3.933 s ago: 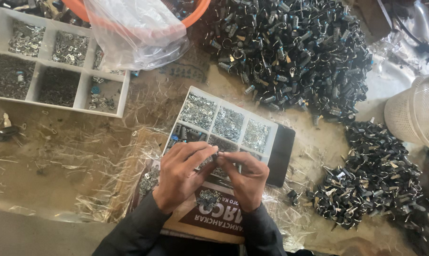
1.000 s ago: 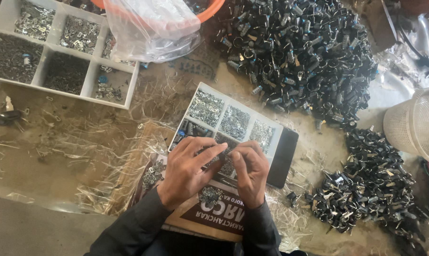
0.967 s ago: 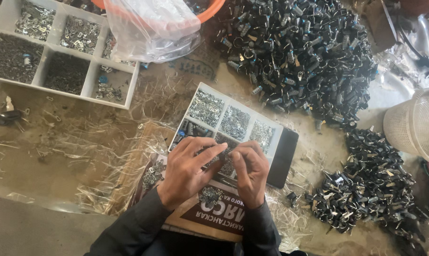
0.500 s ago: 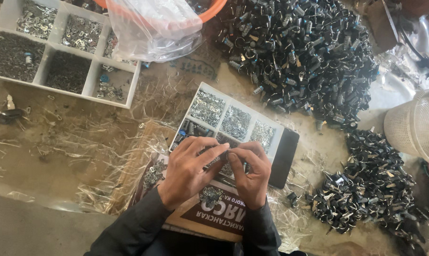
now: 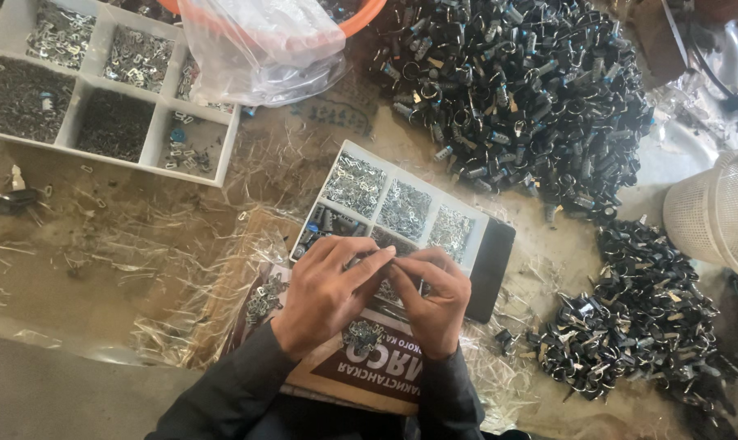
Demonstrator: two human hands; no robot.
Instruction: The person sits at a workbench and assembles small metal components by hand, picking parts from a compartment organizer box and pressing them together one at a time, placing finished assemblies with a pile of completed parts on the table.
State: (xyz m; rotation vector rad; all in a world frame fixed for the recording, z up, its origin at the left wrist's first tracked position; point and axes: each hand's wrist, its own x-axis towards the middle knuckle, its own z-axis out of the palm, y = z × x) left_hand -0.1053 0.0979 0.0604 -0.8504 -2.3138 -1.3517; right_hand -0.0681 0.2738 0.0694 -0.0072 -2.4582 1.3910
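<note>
Little has moved: both hands stay together over the small compartment tray (image 5: pixel 401 204), left hand (image 5: pixel 328 293) and right hand (image 5: pixel 434 301) fingers pinched on a tiny metal part (image 5: pixel 389 259).

A white compartment tray (image 5: pixel 401 200) of small silvery metal parts lay tilted at the frame's centre, its near edge hidden beneath both hands.
</note>
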